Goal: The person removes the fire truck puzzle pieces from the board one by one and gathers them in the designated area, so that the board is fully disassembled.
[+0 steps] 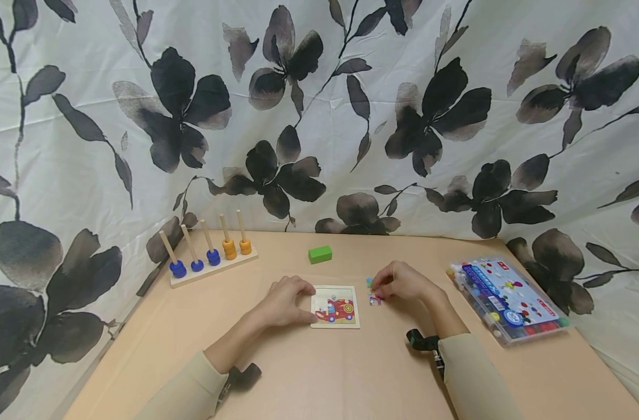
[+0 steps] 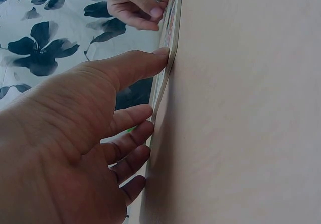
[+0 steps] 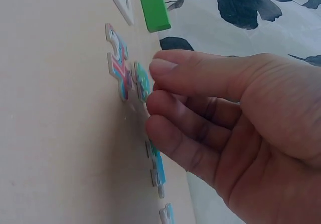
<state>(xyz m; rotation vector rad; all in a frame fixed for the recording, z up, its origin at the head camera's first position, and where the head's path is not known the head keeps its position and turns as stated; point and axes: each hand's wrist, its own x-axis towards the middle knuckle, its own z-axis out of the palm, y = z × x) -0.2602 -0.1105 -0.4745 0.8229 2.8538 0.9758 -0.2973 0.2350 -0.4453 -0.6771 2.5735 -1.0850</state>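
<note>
A small jigsaw puzzle board [image 1: 357, 318] with a pale frame and a picture of a red vehicle lies in the middle. My left hand [image 1: 284, 301] touches the board's left side; its thumb rests on the near corner and its fingertips lie along the edge. Right of the board, my right hand [image 1: 403, 281] hovers low over loose puzzle pieces, fingers loosely bent. One pink and white piece [image 3: 116, 58] lies flat below the fingertips. A green and blue piece [image 3: 142, 81] is right at the thumb tip. No piece shows between the fingers, though the index finger is mostly hidden.
A green block [image 1: 320, 254] lies behind the board. At back left stands a wooden peg rack [image 1: 214, 270] with blue and orange rings. A clear plastic case [image 1: 508, 300] of colourful parts lies on the right. Patterned cloth [image 1: 351, 116] hangs behind the table [image 1: 319, 373].
</note>
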